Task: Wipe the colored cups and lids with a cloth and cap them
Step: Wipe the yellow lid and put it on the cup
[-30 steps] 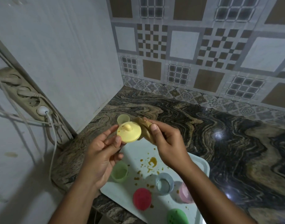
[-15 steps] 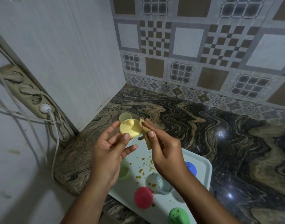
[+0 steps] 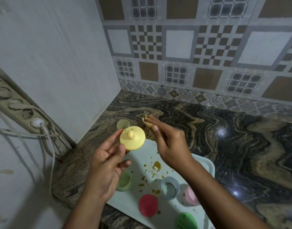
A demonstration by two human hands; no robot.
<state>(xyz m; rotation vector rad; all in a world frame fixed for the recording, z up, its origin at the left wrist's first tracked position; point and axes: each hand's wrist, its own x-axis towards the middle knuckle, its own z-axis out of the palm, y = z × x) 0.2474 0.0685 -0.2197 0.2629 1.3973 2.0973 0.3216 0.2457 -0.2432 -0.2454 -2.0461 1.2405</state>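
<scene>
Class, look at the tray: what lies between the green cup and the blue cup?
In the head view, only bare tray dotted with brown spots lies between the green cup and the blue cup.

yellow lid (image 3: 132, 138), red lid (image 3: 148, 205), swirled black-and-tan counter (image 3: 224, 138), checkered brown-grey tiles (image 3: 191, 47)

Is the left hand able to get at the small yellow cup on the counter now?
Probably yes for reach: the yellow cup stands just beyond the left hand, with nothing between them. But that hand holds the yellow lid, so it could cap the cup, not grasp it.
</scene>
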